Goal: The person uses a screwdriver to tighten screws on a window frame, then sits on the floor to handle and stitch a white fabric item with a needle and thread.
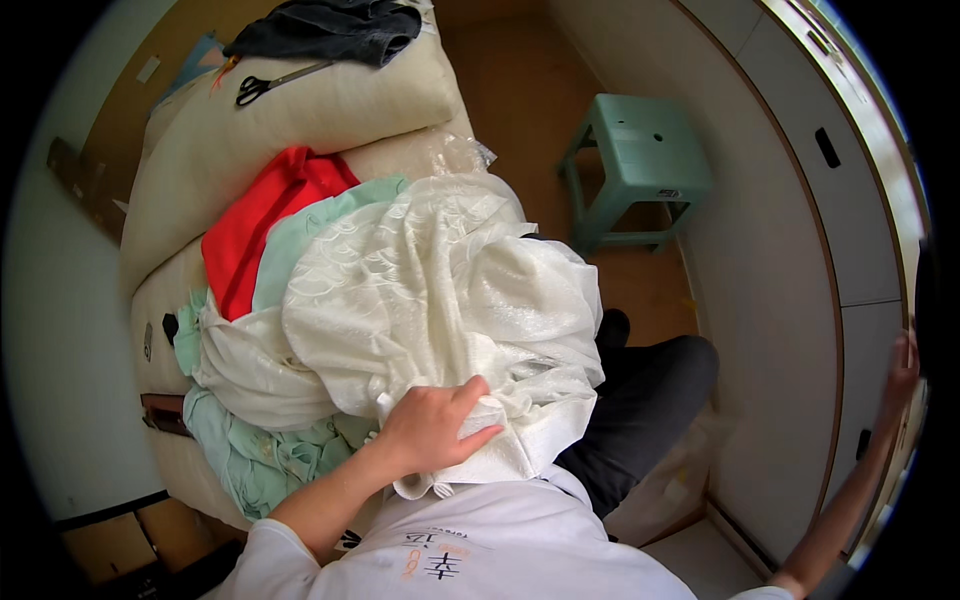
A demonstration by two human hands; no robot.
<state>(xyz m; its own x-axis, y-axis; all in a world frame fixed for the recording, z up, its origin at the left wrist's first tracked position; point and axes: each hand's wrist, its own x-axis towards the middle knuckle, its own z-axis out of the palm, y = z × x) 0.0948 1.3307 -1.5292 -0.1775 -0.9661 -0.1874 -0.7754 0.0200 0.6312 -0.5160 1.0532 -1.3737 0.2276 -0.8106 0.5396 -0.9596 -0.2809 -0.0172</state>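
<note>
A large white cloth [400, 260] with a shiny woven pattern lies bunched over my lap and the bed. My left hand [432, 428] is closed on its gathered near part, with folds between thumb and forefinger. Close to my shirt, the cloth ends in a smoother band with a short cord. Far off to the right, my right hand [902, 368] is raised beside the cabinet edge, partly lost in the dark rim. Its fingers are too blurred to read. Beyond the white cloth lie a red cloth [275, 225] and a mint green cloth [315, 225].
On the bed, a cream pillow [310, 130] carries black-handled scissors [262, 88] and dark folded jeans [330, 30]. More mint green fabric [265, 450] is heaped at my left. A green plastic stool [650, 150] stands on the floor beside the grey cabinets [800, 150].
</note>
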